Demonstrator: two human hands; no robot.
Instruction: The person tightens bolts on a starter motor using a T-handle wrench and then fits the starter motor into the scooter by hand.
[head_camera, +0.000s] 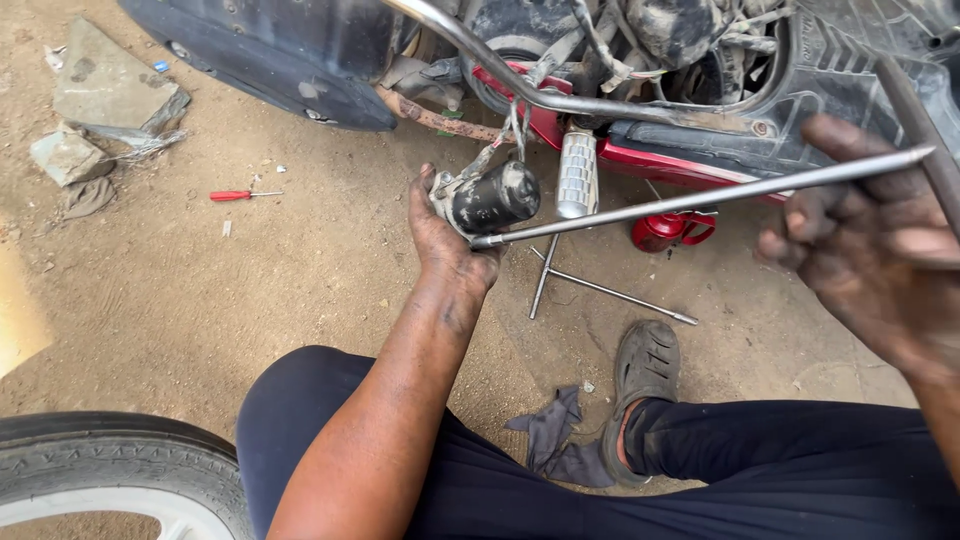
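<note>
the left hand (447, 235) is cupping a small black cylindrical motor with a grey metal end (488, 198), fingers curled shut around its back so it is being held steady just below the underside of the black and red motorcycle (640, 90). the right hand (880, 250) is closing its fingers around the far end of a long thin steel t-handle wrench (700, 200), and the rod is slanting down across the view so that its socket tip is touching the lower edge of the motor, apparently seated on a fastener there. the hands are working well apart, which is giving the long shaft leverage while the motor is braced against turning. a second steel t-bar tool (600, 288) is lying on the sandy ground beside a dark sandal (645, 365) and a dark rag (555, 435). a red-handled screwdriver (243, 195) is lying further off, near grey stone chunks (105, 90).
</note>
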